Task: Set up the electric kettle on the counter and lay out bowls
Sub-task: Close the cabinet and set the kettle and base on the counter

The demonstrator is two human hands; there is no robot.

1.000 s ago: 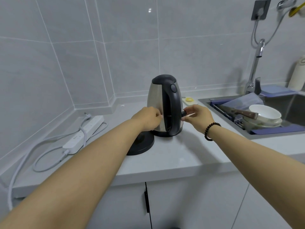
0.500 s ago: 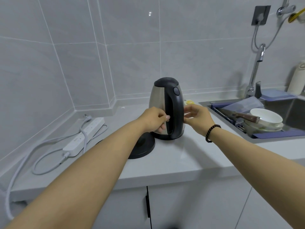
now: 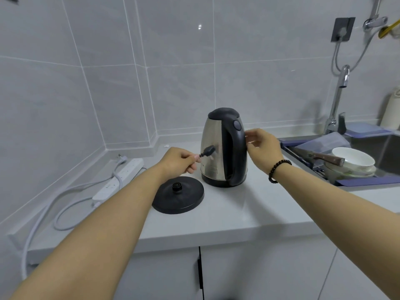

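Note:
A steel electric kettle (image 3: 216,169) with a black handle and lid stands on the grey counter (image 3: 249,213). Its round black base (image 3: 179,197) lies just to the kettle's left, apart from it. My left hand (image 3: 179,162) pinches the cord right behind the black plug (image 3: 208,150), which hangs in front of the kettle's body. My right hand (image 3: 263,148) is beside the kettle's handle, fingers apart, fingertips at the handle's edge. White bowls (image 3: 355,160) sit stacked in the sink (image 3: 385,154) on the right.
A white power strip (image 3: 120,177) with a looped white cable lies along the left wall. A knife (image 3: 318,156) rests across the bowls. A faucet (image 3: 337,100) stands behind the sink. Cabinet doors are below the counter edge.
My left hand has drawn back to the left, pulling the black plug out in front of the kettle. My right hand has risen along the handle. The base is now fully uncovered.

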